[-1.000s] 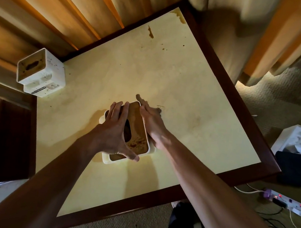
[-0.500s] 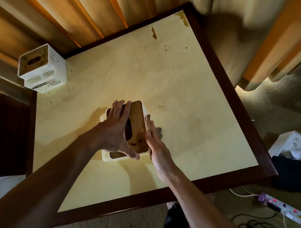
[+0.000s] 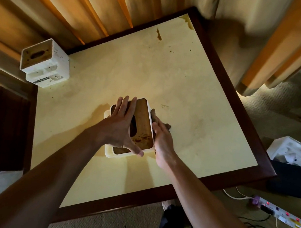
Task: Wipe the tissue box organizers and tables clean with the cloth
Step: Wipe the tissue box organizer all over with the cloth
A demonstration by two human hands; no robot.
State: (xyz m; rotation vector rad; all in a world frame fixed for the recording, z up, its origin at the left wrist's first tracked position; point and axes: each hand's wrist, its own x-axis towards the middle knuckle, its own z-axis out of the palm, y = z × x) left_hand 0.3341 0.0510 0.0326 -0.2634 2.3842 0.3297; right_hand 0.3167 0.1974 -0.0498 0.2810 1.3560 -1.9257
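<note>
Hidden or unclear: the right hand's [image 3: 161, 140] fingertips drop behind the right wall of the near tissue box organizer [image 3: 142, 128], so what they touch there cannot be told. A dark lump [image 3: 167, 125] shows just beyond the knuckles; whether it is the cloth is uncertain. Both forearms are cut off by the lower frame edge. The organizer's left side and part of its slot are covered by the left hand [image 3: 120, 127].

Hands: left hand lies flat on the organizer's brown top, fingers together pointing to the far side, thumb spread wide to the near right corner, pressing rather than clamping. Right hand is edge-on against the organizer's right wall, fingers together and straight; its grasp cannot be judged.

Positions: organizer stands mid-table [image 3: 195, 100], slightly near of centre. A second organizer [image 3: 45, 63] stands at the far left corner, well apart. Brown stains [image 3: 159, 34] mark the far side of the tabletop.
</note>
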